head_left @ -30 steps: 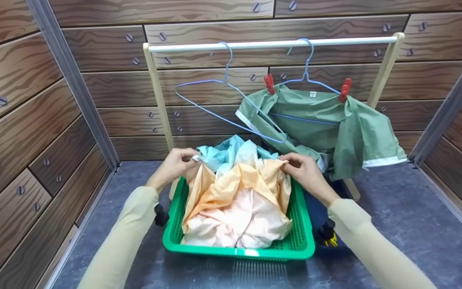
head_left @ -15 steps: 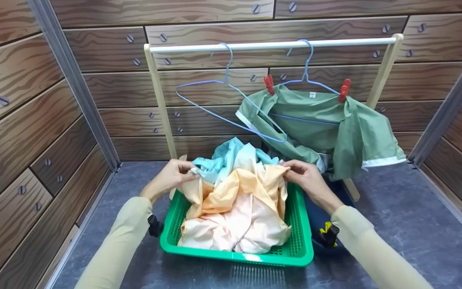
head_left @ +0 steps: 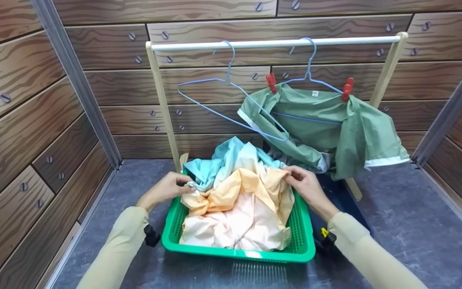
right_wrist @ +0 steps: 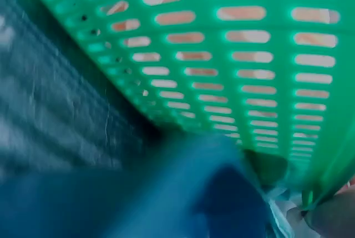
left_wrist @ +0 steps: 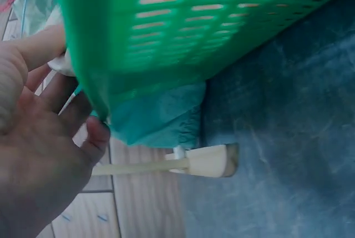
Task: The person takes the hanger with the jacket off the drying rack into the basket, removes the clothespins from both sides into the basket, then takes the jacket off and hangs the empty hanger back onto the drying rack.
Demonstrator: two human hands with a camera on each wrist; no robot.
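Observation:
A thin, crumpled garment [head_left: 235, 192], shading from teal through orange to pale pink, lies heaped in a green plastic basket [head_left: 239, 255]. My left hand [head_left: 165, 188] pinches a pale edge of it above the basket's left rim. On the opposite side my right hand [head_left: 306, 186] pinches the orange part between thumb and fingers. In the left wrist view the left hand [left_wrist: 47, 121] is beside the basket's slotted wall [left_wrist: 161, 44], which partly hides its fingertips. Only a blurred bit of the right hand [right_wrist: 335, 216] shows in the right wrist view.
Behind the basket stands a rack with a white rail [head_left: 263, 45]. A bare blue hanger [head_left: 231, 108] hangs on it beside a green shirt [head_left: 315, 120], held to another hanger by red clothespins [head_left: 347, 89]. A dark blue object [head_left: 341, 204] lies right of the basket.
My left hand has moved down and slightly left with the garment's edge, so the left side sags into the basket. My right hand has come down a little, still holding.

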